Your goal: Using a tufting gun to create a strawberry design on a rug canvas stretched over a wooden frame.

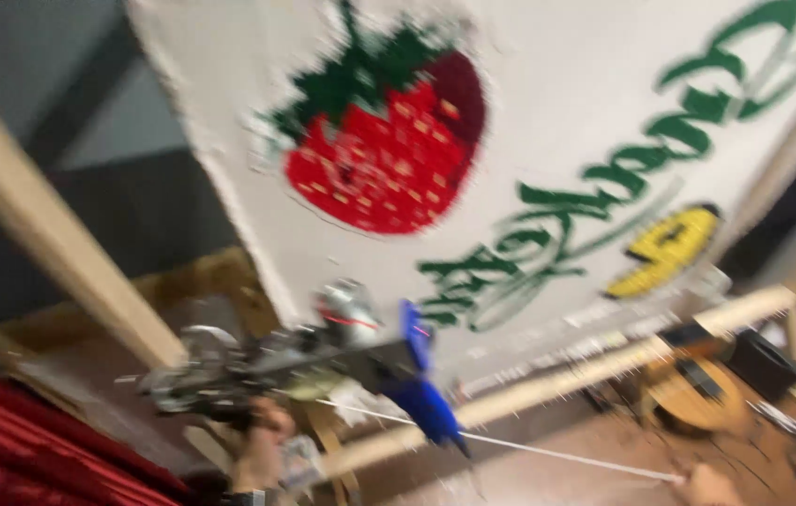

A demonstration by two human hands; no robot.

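The view is blurred and tilted. My left hand [262, 450] grips the handle of a tufting gun [304, 361], a grey and black tool with a blue front part [426, 394]. The gun is held just below a stretched white cloth [567, 103]. The cloth carries a tufted red strawberry with green leaves [389, 141], green lettering [604, 206] and a yellow shape [665, 248]. A thin white yarn strand [548, 452] runs from the gun to my right hand [705, 487], which shows only at the bottom edge and seems to pinch the strand's end.
The cloth hangs on a wooden frame with a slanted left beam [42, 225] and a lower rail [604, 365]. Red fabric [32, 450] lies at the bottom left. A round wooden stool [698, 398], a black box [768, 361] and cables stand on the brown floor at right.
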